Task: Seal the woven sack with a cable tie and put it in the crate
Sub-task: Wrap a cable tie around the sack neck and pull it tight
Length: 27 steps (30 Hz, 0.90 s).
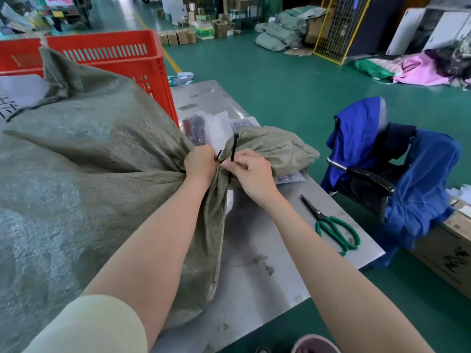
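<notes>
A big grey-green woven sack (84, 159) lies on the metal table (270, 250), filling the left half of the view. Its neck is bunched at the middle, and the loose mouth (275, 146) flares to the right. My left hand (200, 165) is clenched around the gathered neck. My right hand (251, 174) pinches a black cable tie (234, 147) that stands up beside the neck; a short black end pokes out by my left hand. A red slotted crate (114, 57) stands behind the sack at the table's far left.
Green-handled scissors (331, 225) lie on the table near its right edge. Clear bags of ties (204, 128) rest behind the sack's neck. A chair draped in blue cloth (397, 174) stands right of the table. A cardboard box (448, 250) sits on the green floor.
</notes>
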Motion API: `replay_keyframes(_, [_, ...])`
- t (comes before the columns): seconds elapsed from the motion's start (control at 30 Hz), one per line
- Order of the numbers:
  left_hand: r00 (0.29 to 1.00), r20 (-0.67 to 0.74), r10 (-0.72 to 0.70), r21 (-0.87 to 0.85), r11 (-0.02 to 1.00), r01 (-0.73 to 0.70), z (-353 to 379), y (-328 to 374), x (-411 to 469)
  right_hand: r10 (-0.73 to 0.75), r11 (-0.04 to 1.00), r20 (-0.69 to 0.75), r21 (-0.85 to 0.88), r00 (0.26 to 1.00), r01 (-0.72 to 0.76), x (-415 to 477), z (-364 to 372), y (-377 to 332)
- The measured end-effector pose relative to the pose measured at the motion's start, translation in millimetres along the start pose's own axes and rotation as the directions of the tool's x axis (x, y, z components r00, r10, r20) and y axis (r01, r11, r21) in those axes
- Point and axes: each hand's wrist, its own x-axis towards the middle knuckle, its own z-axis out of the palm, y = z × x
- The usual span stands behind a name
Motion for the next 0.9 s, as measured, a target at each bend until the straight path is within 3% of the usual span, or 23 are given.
replay_keyframes(0.1, [0.996, 0.082, 0.036, -0.107, 0.994, -0.027, -4, -5, -3, 0.027, 1.0, -0.038, 0.002, 0.999, -0.027, 9, 13, 7])
replay_keyframes(0.2, [0.982, 0.168, 0.088, -0.182, 0.982, -0.057, -10, -11, 0, 0.143, 0.989, -0.071, 0.044, 0.987, -0.141, 12, 21, 17])
replay_keyframes(0.4, [0.99, -0.024, 0.136, -0.377, 0.916, -0.135, -22, -7, 11, 0.319, 0.945, -0.014, 0.088, 0.948, -0.316, 13, 29, 36])
replay_keyframes(0.53, [0.976, 0.077, 0.202, -0.55, 0.825, -0.127, -17, -4, 10, 0.271, 0.947, -0.076, 0.198, 0.96, -0.252, 16, 32, 33])
replay_keyframes(0.63, [0.961, 0.179, 0.213, -0.584, 0.809, -0.07, -13, -10, 9, 0.283, 0.917, -0.117, 0.324, 0.952, -0.232, 17, 32, 30])
replay_keyframes(0.9, [0.888, 0.373, 0.268, -0.749, 0.651, 0.118, -20, -8, 3, 0.278, 0.892, -0.13, 0.403, 0.952, -0.206, 16, 24, 28])
